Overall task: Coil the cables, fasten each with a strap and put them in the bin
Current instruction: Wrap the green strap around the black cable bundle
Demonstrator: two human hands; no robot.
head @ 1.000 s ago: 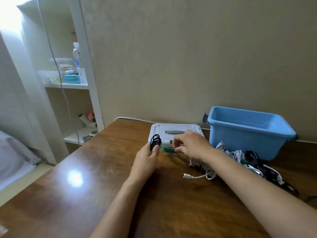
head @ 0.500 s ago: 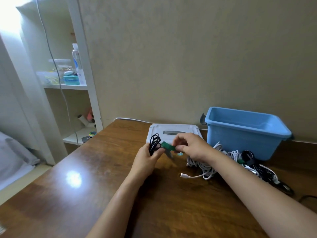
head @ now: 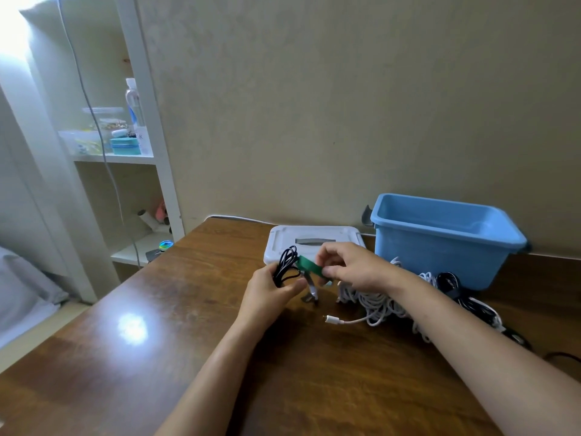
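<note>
The right hand [head: 352,269] and forearm cover part of the heap of white cables [head: 377,302] and the near corner of the flat white plastic lid [head: 309,239]. The tangled black cables [head: 456,287] run toward the right edge. The small items on the far-left white shelf [head: 113,157] are too blurred to identify.
</note>
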